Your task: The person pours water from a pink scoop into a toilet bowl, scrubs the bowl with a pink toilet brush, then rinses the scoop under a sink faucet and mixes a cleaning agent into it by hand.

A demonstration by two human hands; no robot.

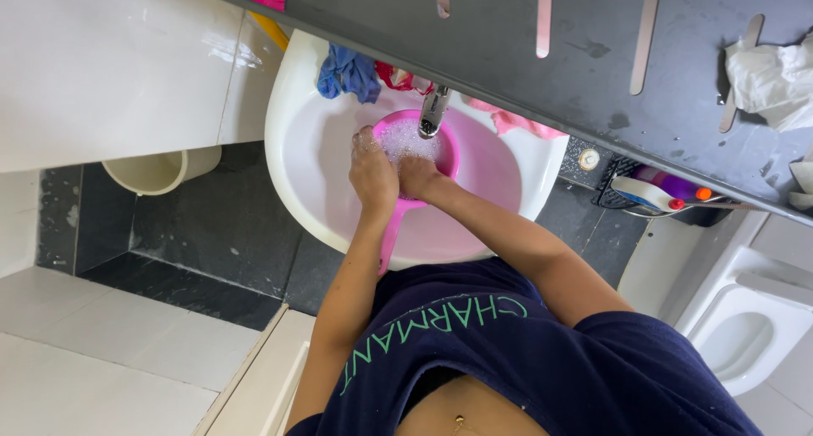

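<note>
Bathroom, seen from above: white washbasin (296, 157) at upper centre of the frame, dark floor tiles below it.
Inside the basin under the metal tap (434, 113) sits a pink handled scoop (447, 152), foamy with suds. Both forearms reach up; left hand (373, 172) and right hand (417, 175) meet, curled, at its near rim. Whether either grips it, I cannot tell.

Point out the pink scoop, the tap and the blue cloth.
pink scoop (446, 151), head view, on its right rim.
tap (434, 112), head view, on the metal spout.
blue cloth (347, 70), head view, on its bunched middle.
</note>
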